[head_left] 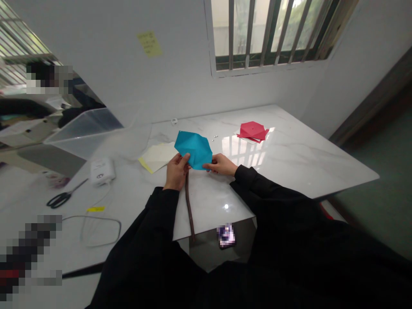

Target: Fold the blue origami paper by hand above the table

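A folded sheet of blue paper [194,148] is held up over the marble-patterned table. At its lower left edge my left hand [176,172] pinches it, thumb on the front face. My right hand [224,165] grips its lower right corner between thumb and fingers. From beneath my left hand a thin brown stick [189,204] runs down past the table's front edge; whether that hand also holds the stick I cannot tell. Just left of the blue paper lie cream and yellow papers [157,157]. Red paper [252,130] rests on white sheets at the right.
Black scissors [61,199], a white device [102,171] with a cable and a yellow tag [96,209] lie to the left. Several tiny shiny pieces [215,137] are behind my right hand. A transparent panel [86,131] stands at the left; another person [80,92] is beyond it.
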Demonstrator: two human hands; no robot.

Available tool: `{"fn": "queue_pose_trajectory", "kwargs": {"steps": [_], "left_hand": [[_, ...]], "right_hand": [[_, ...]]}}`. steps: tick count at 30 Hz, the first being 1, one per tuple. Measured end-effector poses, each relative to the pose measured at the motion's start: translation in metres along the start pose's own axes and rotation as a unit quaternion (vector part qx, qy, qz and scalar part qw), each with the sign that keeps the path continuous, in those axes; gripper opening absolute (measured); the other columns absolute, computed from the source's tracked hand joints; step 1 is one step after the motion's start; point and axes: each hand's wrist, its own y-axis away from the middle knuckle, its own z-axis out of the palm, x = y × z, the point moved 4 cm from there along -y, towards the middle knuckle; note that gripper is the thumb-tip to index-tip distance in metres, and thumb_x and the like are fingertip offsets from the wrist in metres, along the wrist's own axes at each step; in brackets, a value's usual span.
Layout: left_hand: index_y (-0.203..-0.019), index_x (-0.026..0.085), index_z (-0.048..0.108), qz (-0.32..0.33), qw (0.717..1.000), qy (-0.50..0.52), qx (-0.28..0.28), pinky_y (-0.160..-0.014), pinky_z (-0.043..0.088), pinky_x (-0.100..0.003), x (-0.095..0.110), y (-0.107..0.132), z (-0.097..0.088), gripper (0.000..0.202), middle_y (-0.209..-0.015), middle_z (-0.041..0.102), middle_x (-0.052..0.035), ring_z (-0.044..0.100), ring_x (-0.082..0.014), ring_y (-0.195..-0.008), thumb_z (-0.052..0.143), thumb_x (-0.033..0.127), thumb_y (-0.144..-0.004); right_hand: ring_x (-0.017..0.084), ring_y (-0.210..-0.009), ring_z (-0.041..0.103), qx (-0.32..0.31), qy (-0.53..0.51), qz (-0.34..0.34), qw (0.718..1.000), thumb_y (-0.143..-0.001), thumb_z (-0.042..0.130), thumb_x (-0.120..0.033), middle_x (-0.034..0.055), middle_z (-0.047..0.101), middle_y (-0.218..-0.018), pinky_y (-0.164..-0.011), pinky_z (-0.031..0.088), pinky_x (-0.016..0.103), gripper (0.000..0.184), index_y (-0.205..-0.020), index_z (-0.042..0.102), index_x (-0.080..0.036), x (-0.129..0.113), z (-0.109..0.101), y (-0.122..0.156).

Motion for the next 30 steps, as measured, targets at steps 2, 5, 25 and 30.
{"fn": "queue_pose_trajectory", "kwargs": {"steps": [2,5,25,30], "left_hand": [[-0.093,0.015,0.07,-0.006,1.0,-0.02,-0.022,-0.05,0.04,-0.021,-0.0002,0.0021,0.0029,0.042,-0.081,0.068,-0.0011,0.053,-0.0085,-0.057,0.087,0.04,-0.063],[-0.093,0.014,0.071,-0.003,0.999,-0.035,-0.015,-0.051,0.041,-0.022,-0.0001,0.003,0.0025,0.043,-0.08,0.069,-0.0023,0.053,-0.0087,-0.056,0.087,0.041,-0.063],[-0.096,0.015,0.072,0.01,0.999,-0.031,0.013,-0.05,0.04,-0.02,-0.0017,-0.0002,-0.0031,0.045,-0.085,0.07,-0.003,0.054,-0.0086,-0.058,0.087,0.04,-0.062],[-0.095,0.015,0.072,0.009,0.999,-0.038,0.021,-0.05,0.041,-0.021,-0.0032,-0.0015,-0.0053,0.045,-0.083,0.069,-0.003,0.054,-0.009,-0.057,0.087,0.041,-0.061]], "right_hand": [[0.008,-0.052,0.053,0.003,-0.009,0.001,1.0,-0.086,0.068,-0.041,0.0025,0.066,-0.066,-0.052,0.04,0.021,0.03,-0.076,0.069,-0.013,-0.0007,-0.0003,0.0002],[0.008,-0.051,0.052,-0.002,-0.026,0.001,1.0,-0.085,0.069,-0.041,0.0021,0.066,-0.065,-0.051,0.039,0.021,0.03,-0.076,0.069,-0.012,-0.0035,-0.0004,0.0018],[0.008,-0.053,0.051,-0.015,-0.032,-0.006,0.999,-0.083,0.07,-0.046,0.0029,0.067,-0.066,-0.053,0.039,0.022,0.035,-0.074,0.068,-0.013,-0.0088,-0.0003,0.0045],[0.009,-0.054,0.052,-0.016,-0.026,-0.004,1.0,-0.082,0.069,-0.047,0.0029,0.067,-0.068,-0.053,0.039,0.022,0.035,-0.077,0.069,-0.013,-0.0065,-0.0003,0.0033]]}}
